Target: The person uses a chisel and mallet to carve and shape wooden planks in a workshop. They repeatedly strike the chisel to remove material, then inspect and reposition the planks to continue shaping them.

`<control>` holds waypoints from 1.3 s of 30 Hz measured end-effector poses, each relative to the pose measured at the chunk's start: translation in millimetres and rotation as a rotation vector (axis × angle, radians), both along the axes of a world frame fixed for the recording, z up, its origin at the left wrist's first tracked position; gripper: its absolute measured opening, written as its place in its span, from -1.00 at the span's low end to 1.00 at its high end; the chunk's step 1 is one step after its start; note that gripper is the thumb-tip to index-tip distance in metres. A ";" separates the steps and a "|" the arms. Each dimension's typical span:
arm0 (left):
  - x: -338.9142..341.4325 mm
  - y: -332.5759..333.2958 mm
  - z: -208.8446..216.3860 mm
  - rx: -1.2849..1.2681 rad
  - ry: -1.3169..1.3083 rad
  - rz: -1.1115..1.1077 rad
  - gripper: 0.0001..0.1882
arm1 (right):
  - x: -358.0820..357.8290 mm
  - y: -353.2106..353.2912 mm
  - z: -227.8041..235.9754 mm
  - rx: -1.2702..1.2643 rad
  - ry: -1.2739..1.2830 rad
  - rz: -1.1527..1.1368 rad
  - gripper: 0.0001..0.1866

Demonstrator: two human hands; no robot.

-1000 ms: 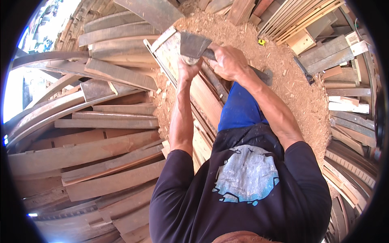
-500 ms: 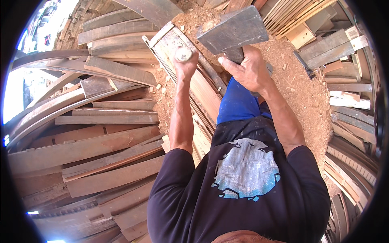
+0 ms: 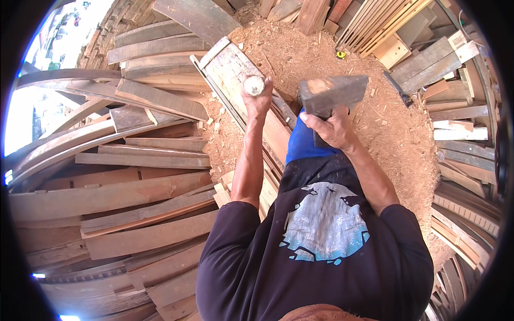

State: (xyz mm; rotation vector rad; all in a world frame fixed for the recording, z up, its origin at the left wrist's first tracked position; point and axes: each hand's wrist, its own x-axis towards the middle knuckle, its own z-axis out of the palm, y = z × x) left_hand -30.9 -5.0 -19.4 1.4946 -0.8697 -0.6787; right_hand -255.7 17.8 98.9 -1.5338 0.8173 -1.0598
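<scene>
My left hand (image 3: 258, 102) is closed around an upright tool handle whose pale round butt (image 3: 254, 85) faces up. The tool's lower end is hidden beneath my fist, so its kind does not show. Below it lies a long wooden board (image 3: 231, 63) with a scuffed, whitish face. In my right hand (image 3: 333, 128) is a mallet, gripped by its handle close under the head. The dark, blocky mallet head (image 3: 334, 95) is slightly blurred and apart from the butt, to its right.
Stacked planks (image 3: 134, 195) crowd the left side, and more timber (image 3: 466, 128) lines the right. Sawdust and chips cover the ground (image 3: 399, 144). A yellow tape measure (image 3: 340, 55) lies near light strips (image 3: 369, 24), and a dark tool (image 3: 397, 88) lies at the right.
The mallet has dropped lower and shifted right, its head now turned more level. My left hand sits slightly further right and lower in view. The tape measure has come into sight.
</scene>
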 end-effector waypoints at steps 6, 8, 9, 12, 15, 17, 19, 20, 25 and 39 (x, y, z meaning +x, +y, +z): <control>-15.2 2.5 29.3 0.147 0.015 -0.240 -0.72 | -27.0 13.9 -24.8 0.246 0.043 -0.049 -0.80; -23.4 10.2 25.0 0.146 -0.008 -0.296 -0.73 | -28.2 16.2 -23.5 0.229 0.055 -0.056 -0.80; -28.0 13.2 23.5 0.148 -0.019 -0.330 -0.73 | -29.2 17.5 -23.0 0.224 0.062 -0.065 -0.80; -37.3 16.1 18.8 0.153 0.002 -0.338 -0.77 | -27.7 19.2 -17.4 0.167 -0.051 -0.032 -0.87; -41.0 14.0 12.6 0.189 -0.007 -0.329 -0.79 | -29.7 15.1 -8.5 0.129 -0.061 -0.047 -0.85; -41.5 10.8 9.1 0.208 -0.018 -0.333 -0.79 | -36.8 7.9 -7.3 0.088 0.000 -0.051 -0.84; -43.1 7.3 8.2 0.222 -0.003 -0.339 -0.76 | -41.1 -1.1 -4.4 0.073 0.042 -0.078 -0.83; -44.0 5.5 6.2 0.246 -0.004 -0.346 -0.76 | -41.5 -6.2 -2.2 0.078 0.055 -0.103 -0.82; -46.0 1.6 -16.8 0.268 -0.008 -0.348 -0.79 | -33.1 -33.8 13.7 -0.082 0.187 -0.219 -0.80; -67.1 37.9 9.6 0.037 -0.031 -0.045 -0.70 | -31.2 -25.7 -25.3 0.383 0.177 0.087 -0.72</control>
